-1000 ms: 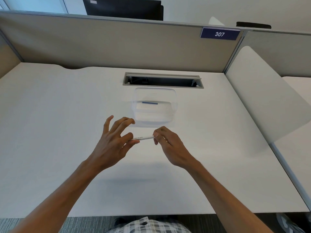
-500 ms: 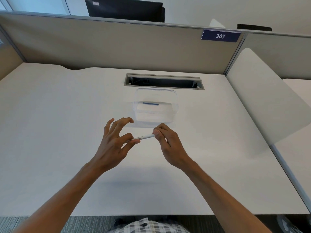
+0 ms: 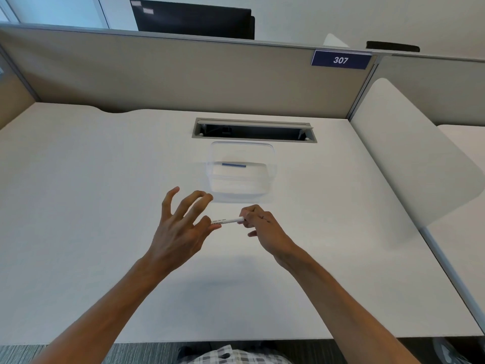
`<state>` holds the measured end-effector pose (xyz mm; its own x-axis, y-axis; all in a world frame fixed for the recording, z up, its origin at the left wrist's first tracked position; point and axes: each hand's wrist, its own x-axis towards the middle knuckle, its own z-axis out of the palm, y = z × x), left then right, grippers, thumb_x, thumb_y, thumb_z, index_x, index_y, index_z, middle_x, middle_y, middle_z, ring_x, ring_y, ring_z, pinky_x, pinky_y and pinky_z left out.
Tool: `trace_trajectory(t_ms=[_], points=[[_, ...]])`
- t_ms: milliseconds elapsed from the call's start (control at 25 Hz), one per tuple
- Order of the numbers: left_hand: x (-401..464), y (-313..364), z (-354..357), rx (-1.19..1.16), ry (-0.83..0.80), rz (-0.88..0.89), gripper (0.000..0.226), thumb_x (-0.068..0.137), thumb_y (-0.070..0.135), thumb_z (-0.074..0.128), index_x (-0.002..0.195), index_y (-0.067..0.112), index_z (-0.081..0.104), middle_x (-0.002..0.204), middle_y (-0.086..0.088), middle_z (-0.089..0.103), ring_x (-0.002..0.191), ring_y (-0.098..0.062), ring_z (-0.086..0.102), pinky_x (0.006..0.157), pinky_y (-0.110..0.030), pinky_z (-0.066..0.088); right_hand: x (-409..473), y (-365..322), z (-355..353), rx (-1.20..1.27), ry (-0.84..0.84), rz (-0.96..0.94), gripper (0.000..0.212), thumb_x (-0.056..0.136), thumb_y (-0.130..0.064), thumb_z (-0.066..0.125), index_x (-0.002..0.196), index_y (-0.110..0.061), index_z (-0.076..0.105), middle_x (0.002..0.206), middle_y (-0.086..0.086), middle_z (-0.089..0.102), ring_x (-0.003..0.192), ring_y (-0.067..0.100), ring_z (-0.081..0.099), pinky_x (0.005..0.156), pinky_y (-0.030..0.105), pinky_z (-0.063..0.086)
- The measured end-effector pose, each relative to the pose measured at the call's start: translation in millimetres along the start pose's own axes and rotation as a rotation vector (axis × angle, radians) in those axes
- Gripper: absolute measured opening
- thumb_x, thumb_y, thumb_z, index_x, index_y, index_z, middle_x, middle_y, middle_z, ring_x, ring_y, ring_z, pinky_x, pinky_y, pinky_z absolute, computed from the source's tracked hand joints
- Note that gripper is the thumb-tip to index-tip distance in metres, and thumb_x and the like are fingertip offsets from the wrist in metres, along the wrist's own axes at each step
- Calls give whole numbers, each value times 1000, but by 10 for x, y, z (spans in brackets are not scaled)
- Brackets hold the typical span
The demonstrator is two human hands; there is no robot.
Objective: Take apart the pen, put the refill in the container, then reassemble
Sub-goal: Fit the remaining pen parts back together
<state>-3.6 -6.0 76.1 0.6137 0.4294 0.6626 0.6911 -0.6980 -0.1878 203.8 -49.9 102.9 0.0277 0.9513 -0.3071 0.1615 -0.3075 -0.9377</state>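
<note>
White laminate covers the bench (image 3: 78, 206), and above it, near the middle of the head view, a white pen barrel (image 3: 227, 220) with small dark print is held level between two hands. The left hand (image 3: 181, 227) pinches the barrel's left end between thumb and forefinger, while its other three fingers (image 3: 195, 203) are spread and lifted clear of the pen. The right hand (image 3: 262, 227) has its fingers curled round the barrel's right end, which is hidden inside the grip. Just beyond the hands, farther from the person, a clear plastic container (image 3: 270, 164) stands on the bench, not touched by either hand. Inside it lies a thin blue refill (image 3: 234, 165), crosswise on the container's floor toward the far wall. Behind the container a grey-framed cable slot (image 3: 253, 128) is cut into the bench top. A beige partition (image 3: 170, 74) closes the far edge, with a dark blue tag reading 307 (image 3: 340, 60) at its upper right, and a black monitor (image 3: 191, 19) rises beyond it. To the right a white rounded divider panel (image 3: 409, 153) leans over the bench edge. A checked shirt (image 3: 236, 357) shows at the bottom.
</note>
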Motion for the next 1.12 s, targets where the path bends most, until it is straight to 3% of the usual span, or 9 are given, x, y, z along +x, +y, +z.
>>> trace_trajectory(t_ms=[160,240,320,480,680,920,1120], points=[[17,-13,-27,-64,-77,-41,36,96,36,54,74,10,64,127,-17,59,125,-31,49,109,-61,25,-11,8,35,26,27,64,22,103,-24,43,101,-13,62,97,0,67,85,-3,58,75,21,44],[36,-35,-38,-120,-131,-74,38,97,39,51,75,11,64,132,-16,57,129,-31,47,111,-62,23,-34,8,66,-7,98,-30,23,103,-24,46,90,-13,60,86,-3,63,68,-6,56,66,18,41],[46,-47,-48,-176,-161,-104,40,98,40,49,75,11,64,135,-14,55,133,-31,45,111,-62,23,-43,50,83,-123,169,-180,29,102,-28,47,78,-17,54,77,-9,56,58,1,49,62,22,35],[39,-41,-61,-311,-181,-171,39,97,41,49,74,13,62,136,-11,53,136,-26,41,112,-59,23,-37,143,42,-368,240,-402,34,101,-46,40,80,-21,53,89,-8,51,73,16,53,68,34,43],[33,-55,-54,-411,-192,-232,39,97,41,48,74,14,62,137,-9,51,135,-24,42,114,-53,21,-66,131,8,-415,163,-507,21,104,-31,42,88,-23,51,95,-10,53,80,18,52,71,35,44],[37,-24,-50,-465,-202,-228,39,98,39,48,77,11,64,138,-14,48,131,-29,42,111,-55,27,-37,132,16,-286,104,-511,22,103,-19,40,88,-11,54,91,-4,50,73,12,44,66,22,33],[31,-3,-22,-394,-182,-211,36,98,37,50,78,10,64,136,-16,50,131,-31,44,112,-55,26,-32,111,45,-36,68,-374,27,97,-26,43,86,-7,58,92,3,56,80,4,51,72,15,38]])
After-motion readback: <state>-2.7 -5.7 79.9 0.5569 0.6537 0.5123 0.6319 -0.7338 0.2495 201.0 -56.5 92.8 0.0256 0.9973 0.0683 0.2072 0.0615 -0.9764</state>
